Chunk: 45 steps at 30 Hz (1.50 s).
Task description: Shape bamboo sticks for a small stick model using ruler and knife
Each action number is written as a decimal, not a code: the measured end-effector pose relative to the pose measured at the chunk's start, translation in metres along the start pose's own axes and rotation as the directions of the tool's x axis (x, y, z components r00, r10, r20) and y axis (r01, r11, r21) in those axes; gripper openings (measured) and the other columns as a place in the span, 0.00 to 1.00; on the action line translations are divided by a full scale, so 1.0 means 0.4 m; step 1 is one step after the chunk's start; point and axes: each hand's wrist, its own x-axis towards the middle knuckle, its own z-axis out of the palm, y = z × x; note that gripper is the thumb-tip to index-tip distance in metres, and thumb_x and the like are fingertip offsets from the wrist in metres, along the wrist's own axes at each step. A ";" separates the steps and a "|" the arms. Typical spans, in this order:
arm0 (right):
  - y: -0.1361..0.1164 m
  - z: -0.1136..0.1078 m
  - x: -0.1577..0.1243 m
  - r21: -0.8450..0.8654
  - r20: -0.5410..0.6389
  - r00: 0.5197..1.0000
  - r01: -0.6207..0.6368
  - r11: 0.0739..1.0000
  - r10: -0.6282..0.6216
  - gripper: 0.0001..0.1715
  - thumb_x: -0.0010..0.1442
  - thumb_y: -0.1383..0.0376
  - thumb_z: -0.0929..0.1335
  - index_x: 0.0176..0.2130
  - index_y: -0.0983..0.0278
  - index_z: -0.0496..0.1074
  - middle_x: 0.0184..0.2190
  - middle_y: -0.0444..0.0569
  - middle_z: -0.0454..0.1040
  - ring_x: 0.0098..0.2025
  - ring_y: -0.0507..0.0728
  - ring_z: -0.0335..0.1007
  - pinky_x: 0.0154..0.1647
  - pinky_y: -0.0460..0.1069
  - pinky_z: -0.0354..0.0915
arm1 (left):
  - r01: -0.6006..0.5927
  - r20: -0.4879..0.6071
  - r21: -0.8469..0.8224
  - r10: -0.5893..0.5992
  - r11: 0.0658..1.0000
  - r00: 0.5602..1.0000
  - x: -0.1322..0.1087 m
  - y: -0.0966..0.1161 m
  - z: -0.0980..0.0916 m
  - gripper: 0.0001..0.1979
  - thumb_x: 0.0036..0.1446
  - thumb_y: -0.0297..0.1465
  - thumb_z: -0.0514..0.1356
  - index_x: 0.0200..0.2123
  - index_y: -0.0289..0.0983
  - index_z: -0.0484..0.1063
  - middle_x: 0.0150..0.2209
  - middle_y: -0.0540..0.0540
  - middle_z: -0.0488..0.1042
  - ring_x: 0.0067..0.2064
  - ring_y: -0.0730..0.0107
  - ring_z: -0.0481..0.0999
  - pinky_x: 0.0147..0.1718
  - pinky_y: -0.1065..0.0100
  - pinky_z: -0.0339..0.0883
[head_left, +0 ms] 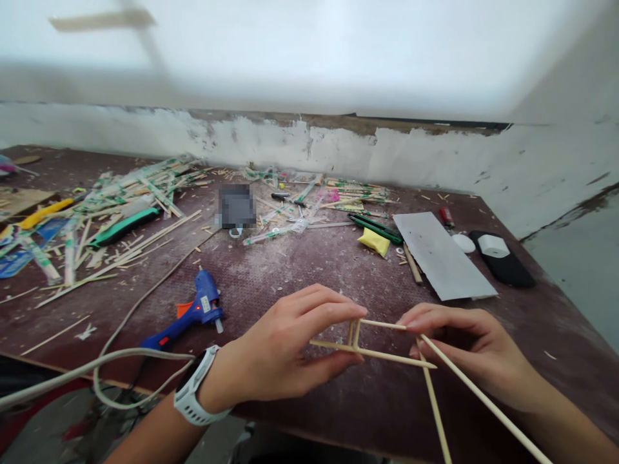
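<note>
Just above the surface (300, 270), our left hand (285, 351) and right hand (464, 345) each closed a pinching grip on the stick frame (372, 341); we judged that uneven pressure could snap its thin joints.

Workbench (300, 274): dark reddish-brown board top, dusty and scuffed. Rear wall (483, 161): white, paint chipped along a brown band. Side wall (570, 96): white, joins at right corner. Lighting: diffuse.
</note>
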 end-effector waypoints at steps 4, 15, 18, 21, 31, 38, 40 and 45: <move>0.011 -0.003 0.002 0.080 0.024 0.999 -0.041 0.996 0.039 0.09 0.59 0.57 0.77 0.39 0.58 0.85 0.42 0.53 0.82 0.33 0.56 0.80 0.35 0.48 0.77 | 0.016 0.017 0.042 -0.016 0.999 1.000 -0.002 -0.005 0.001 0.27 0.62 0.34 0.69 0.62 0.41 0.66 0.52 0.41 0.78 0.52 0.60 0.78 0.53 0.60 0.74; 0.034 -0.011 0.015 0.054 -0.016 0.992 -0.123 0.991 0.124 0.17 0.54 0.52 0.79 0.39 0.60 0.85 0.39 0.53 0.83 0.35 0.57 0.79 0.34 0.47 0.74 | -0.026 0.075 0.270 0.006 0.962 0.997 -0.003 -0.034 0.012 0.25 0.67 0.34 0.63 0.64 0.39 0.62 0.54 0.39 0.76 0.54 0.57 0.77 0.54 0.54 0.73; 0.032 -0.010 0.016 0.044 -0.013 0.992 -0.124 0.991 0.124 0.17 0.54 0.51 0.78 0.39 0.59 0.85 0.39 0.53 0.84 0.34 0.57 0.79 0.35 0.48 0.74 | -0.037 0.062 0.270 0.021 0.962 0.998 -0.003 -0.035 0.013 0.26 0.66 0.34 0.64 0.64 0.39 0.62 0.54 0.39 0.77 0.53 0.57 0.77 0.53 0.54 0.73; 0.028 -0.006 0.018 0.026 -0.017 0.990 -0.137 0.990 0.137 0.18 0.54 0.50 0.78 0.39 0.58 0.85 0.36 0.53 0.84 0.34 0.58 0.78 0.33 0.48 0.74 | -0.036 0.045 0.271 0.025 0.962 0.999 -0.002 -0.037 0.014 0.26 0.66 0.34 0.63 0.65 0.40 0.62 0.53 0.40 0.77 0.53 0.57 0.77 0.53 0.54 0.74; 0.056 -0.011 0.036 0.099 -0.096 0.981 -0.160 0.982 0.169 0.23 0.49 0.48 0.80 0.39 0.60 0.85 0.41 0.54 0.84 0.39 0.59 0.80 0.40 0.50 0.76 | 0.138 -0.354 0.131 -0.084 0.982 0.932 0.021 -0.036 -0.023 0.31 0.61 0.45 0.67 0.62 0.39 0.66 0.59 0.36 0.73 0.60 0.54 0.74 0.61 0.50 0.69; 0.044 0.002 0.040 0.161 -0.125 0.975 -0.162 0.974 0.183 0.25 0.44 0.48 0.83 0.37 0.60 0.85 0.39 0.53 0.85 0.36 0.59 0.81 0.40 0.51 0.76 | 0.764 -0.654 0.421 -0.421 0.489 0.629 0.126 -0.066 -0.157 0.28 0.66 0.43 0.62 0.60 0.31 0.67 0.56 0.29 0.73 0.59 0.44 0.73 0.59 0.49 0.67; 0.046 0.001 0.042 0.189 -0.136 0.971 -0.167 0.968 0.195 0.25 0.42 0.48 0.83 0.37 0.60 0.85 0.40 0.54 0.85 0.35 0.58 0.81 0.40 0.51 0.77 | 0.843 -0.682 0.459 -0.497 0.280 0.536 0.163 -0.103 -0.203 0.30 0.66 0.45 0.60 0.62 0.29 0.65 0.57 0.25 0.71 0.60 0.39 0.72 0.57 0.47 0.67; 0.054 0.002 0.046 0.221 -0.127 0.974 -0.157 0.963 0.188 0.27 0.40 0.48 0.84 0.36 0.61 0.85 0.41 0.55 0.84 0.36 0.59 0.82 0.42 0.53 0.78 | 0.903 -0.695 0.430 -0.630 0.019 0.345 0.221 -0.225 -0.279 0.34 0.62 0.44 0.63 0.62 0.25 0.65 0.63 0.16 0.64 0.63 0.31 0.68 0.55 0.44 0.67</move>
